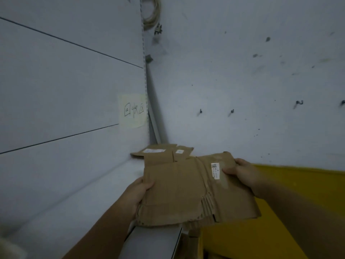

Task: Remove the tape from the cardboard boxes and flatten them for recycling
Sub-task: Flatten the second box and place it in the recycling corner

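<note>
I hold a flattened brown cardboard box (179, 191) level in front of me with both hands. My left hand (137, 195) grips its left edge, thumb on top. On the right edge sits my right hand (240, 171), thumb resting by a small white label (215, 170). Beyond it, several other flattened cardboard pieces (158, 153) with white labels lie in the corner where the two walls meet.
A pale sticky note (132, 110) with handwriting is on the left wall panel. The right wall carries small dark hooks (232, 111). A yellow surface (291, 184) spreads under my right arm. A grey-white ledge (155, 242) sits below the held cardboard.
</note>
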Demonstrator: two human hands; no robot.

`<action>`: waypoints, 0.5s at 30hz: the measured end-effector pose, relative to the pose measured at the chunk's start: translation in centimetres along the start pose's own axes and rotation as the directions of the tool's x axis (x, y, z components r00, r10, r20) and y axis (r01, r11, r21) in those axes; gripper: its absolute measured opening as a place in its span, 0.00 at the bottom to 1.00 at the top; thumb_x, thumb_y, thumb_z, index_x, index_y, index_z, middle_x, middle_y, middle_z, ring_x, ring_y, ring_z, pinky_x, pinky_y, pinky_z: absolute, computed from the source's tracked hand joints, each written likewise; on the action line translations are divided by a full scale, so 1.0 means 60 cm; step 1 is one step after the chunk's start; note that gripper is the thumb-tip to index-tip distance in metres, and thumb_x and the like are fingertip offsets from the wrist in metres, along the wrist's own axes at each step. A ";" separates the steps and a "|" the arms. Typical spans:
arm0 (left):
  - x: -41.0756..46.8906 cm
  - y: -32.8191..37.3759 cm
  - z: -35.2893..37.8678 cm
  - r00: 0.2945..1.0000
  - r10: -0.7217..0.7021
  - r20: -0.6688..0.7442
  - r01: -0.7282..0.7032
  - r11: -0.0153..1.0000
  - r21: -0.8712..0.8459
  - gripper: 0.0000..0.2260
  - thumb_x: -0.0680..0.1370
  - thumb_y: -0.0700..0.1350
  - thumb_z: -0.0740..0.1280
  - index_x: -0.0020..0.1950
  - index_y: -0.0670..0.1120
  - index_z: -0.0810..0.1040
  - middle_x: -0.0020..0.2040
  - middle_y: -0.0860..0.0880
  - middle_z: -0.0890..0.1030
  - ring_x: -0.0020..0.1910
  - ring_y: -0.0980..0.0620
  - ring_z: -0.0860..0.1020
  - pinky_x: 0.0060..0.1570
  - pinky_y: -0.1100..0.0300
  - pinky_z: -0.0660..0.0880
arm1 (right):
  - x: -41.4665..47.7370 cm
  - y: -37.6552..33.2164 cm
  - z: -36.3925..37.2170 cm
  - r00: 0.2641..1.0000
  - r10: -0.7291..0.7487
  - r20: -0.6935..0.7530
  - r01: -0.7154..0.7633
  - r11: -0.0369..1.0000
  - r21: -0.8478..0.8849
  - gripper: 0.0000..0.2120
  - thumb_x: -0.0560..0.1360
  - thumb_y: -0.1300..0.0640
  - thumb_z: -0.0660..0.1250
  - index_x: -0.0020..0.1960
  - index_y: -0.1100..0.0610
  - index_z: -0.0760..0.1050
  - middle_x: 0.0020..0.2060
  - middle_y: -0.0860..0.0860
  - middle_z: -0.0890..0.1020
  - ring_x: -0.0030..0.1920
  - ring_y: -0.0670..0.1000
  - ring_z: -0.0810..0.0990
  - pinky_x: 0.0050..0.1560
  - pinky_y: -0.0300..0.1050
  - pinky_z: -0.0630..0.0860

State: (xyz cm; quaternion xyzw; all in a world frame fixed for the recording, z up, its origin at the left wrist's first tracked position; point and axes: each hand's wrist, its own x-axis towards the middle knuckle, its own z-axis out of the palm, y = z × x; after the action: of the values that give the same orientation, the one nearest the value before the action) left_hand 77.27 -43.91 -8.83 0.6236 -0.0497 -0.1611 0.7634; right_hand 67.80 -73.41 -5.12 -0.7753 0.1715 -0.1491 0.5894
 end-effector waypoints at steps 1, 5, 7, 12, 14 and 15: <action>0.022 -0.003 0.010 1.000 -0.006 0.017 0.005 1.000 0.019 0.18 0.76 0.45 0.67 0.64 0.42 0.73 0.52 0.43 0.82 0.50 0.43 0.81 0.51 0.50 0.77 | 0.017 0.007 -0.008 1.000 0.019 -0.016 -0.019 1.000 0.008 0.16 0.72 0.57 0.69 0.59 0.55 0.72 0.48 0.53 0.79 0.46 0.56 0.80 0.40 0.50 0.77; 0.099 -0.006 0.041 1.000 -0.009 0.018 0.008 0.998 0.063 0.21 0.77 0.46 0.66 0.68 0.42 0.70 0.52 0.44 0.81 0.49 0.46 0.80 0.46 0.54 0.77 | 0.090 0.016 -0.029 0.999 0.047 0.002 -0.047 0.998 0.047 0.14 0.74 0.56 0.68 0.57 0.55 0.69 0.47 0.55 0.79 0.46 0.58 0.80 0.36 0.48 0.76; 0.126 0.001 0.056 1.000 -0.015 0.007 0.014 0.997 0.080 0.22 0.77 0.48 0.65 0.69 0.44 0.68 0.50 0.46 0.80 0.47 0.47 0.80 0.41 0.56 0.77 | 0.130 0.013 -0.036 1.000 0.018 0.014 -0.019 0.998 0.061 0.12 0.76 0.54 0.66 0.56 0.56 0.69 0.45 0.54 0.79 0.43 0.56 0.80 0.33 0.46 0.75; 0.165 0.033 0.095 0.994 -0.110 -0.009 0.111 0.989 0.100 0.21 0.74 0.51 0.68 0.65 0.47 0.71 0.49 0.45 0.83 0.46 0.45 0.83 0.36 0.55 0.80 | 0.234 0.003 -0.052 0.993 -0.094 0.069 0.087 0.992 0.090 0.11 0.77 0.53 0.63 0.56 0.57 0.70 0.44 0.53 0.80 0.42 0.54 0.81 0.33 0.44 0.74; 0.172 0.043 0.097 0.983 -0.181 -0.018 0.182 0.978 0.103 0.23 0.70 0.51 0.72 0.61 0.41 0.75 0.47 0.42 0.85 0.44 0.44 0.84 0.35 0.55 0.81 | 0.274 0.004 -0.048 0.991 -0.094 0.092 0.082 0.988 0.128 0.13 0.77 0.53 0.63 0.58 0.57 0.69 0.46 0.54 0.79 0.43 0.55 0.80 0.33 0.45 0.74; 0.172 0.046 0.092 0.978 -0.210 -0.012 0.210 0.972 0.104 0.24 0.69 0.52 0.72 0.60 0.40 0.76 0.49 0.41 0.84 0.45 0.43 0.84 0.37 0.54 0.81 | 0.294 0.005 -0.042 0.990 -0.094 0.107 0.077 0.985 0.155 0.13 0.77 0.53 0.62 0.59 0.58 0.69 0.47 0.55 0.79 0.44 0.55 0.80 0.34 0.46 0.74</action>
State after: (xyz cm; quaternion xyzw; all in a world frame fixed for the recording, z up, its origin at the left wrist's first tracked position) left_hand 85.97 -51.75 -6.25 0.6648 0.0085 -0.2375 0.7082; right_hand 82.52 -83.47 -4.25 -0.7424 0.0922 -0.1422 0.6481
